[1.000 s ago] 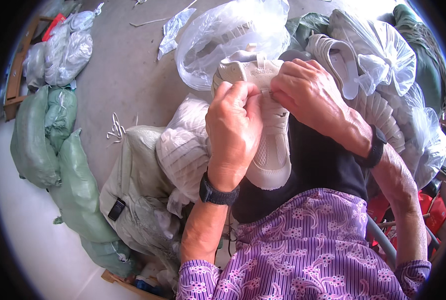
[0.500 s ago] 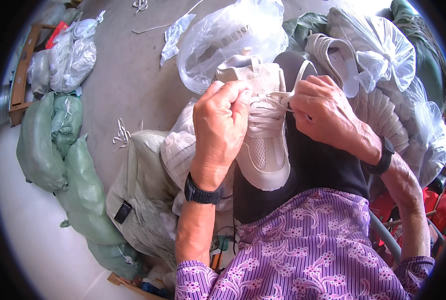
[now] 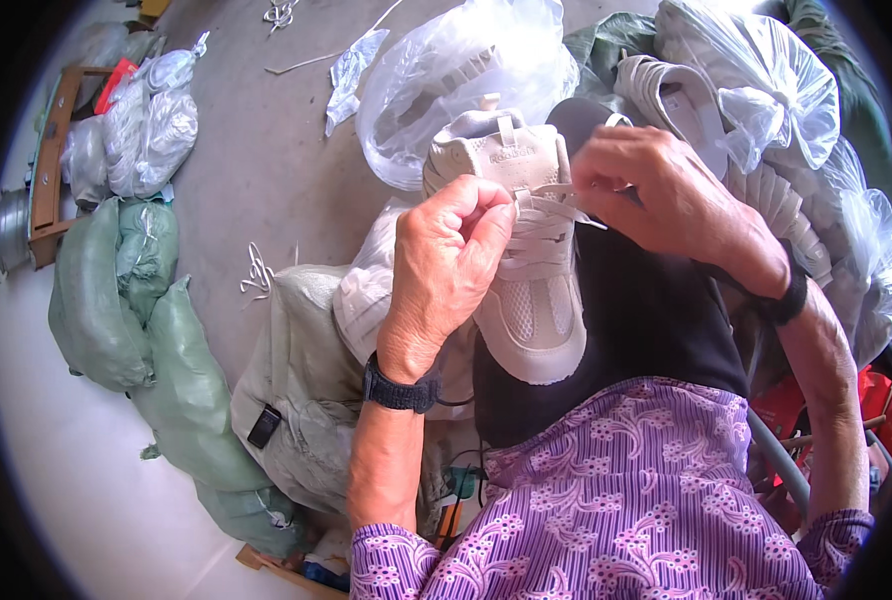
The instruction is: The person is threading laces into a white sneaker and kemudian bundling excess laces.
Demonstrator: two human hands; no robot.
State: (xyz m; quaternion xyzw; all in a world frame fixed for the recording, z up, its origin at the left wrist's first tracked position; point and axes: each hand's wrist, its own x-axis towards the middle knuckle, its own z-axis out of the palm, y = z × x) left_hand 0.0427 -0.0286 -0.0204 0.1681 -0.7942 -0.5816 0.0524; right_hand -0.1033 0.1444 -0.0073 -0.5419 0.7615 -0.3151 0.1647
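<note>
A cream sneaker (image 3: pixel 536 310) rests on my dark-clad lap, its toe toward me and its tongue standing up at the far end. Flat pale laces (image 3: pixel 538 240) cross its front. My left hand (image 3: pixel 451 265) is closed in a pinch at the upper left eyelets, where the lace runs. On the other side my right hand (image 3: pixel 666 195) has its fingers curled round the lace, just right of the tongue. A short lace end sticks out below those fingers. The fingertips of the right hand are partly hidden.
A clear plastic bag (image 3: pixel 446 100) lies beyond the sneaker. Another pale shoe (image 3: pixel 676 105) and stuffed clear bags (image 3: pixel 766 80) are heaped at the right. Green sacks (image 3: pixel 101 300) line the left wall, and a pale sack (image 3: pixel 301 360) stands beside my left arm.
My right hand has moved up and a little right, turning over at the lace. My left hand has shifted slightly down and right along the eyelets.
</note>
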